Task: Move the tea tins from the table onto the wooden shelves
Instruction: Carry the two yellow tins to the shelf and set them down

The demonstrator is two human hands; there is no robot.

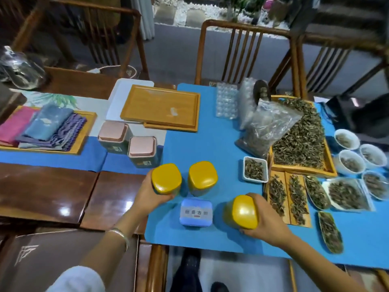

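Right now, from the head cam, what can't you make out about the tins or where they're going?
- Wooden shelves: not in the head view at all.
- Left hand tin: whether lifted or resting on the blue mat, hidden by its own lid and the fingers.
- Blue tin label: too blurred to read.
- Pink-lidded tins: side labels too small.

Two bare forearms. The left hand has a silver bangle at the wrist; below the bangle, a white sleeve at the elbow.
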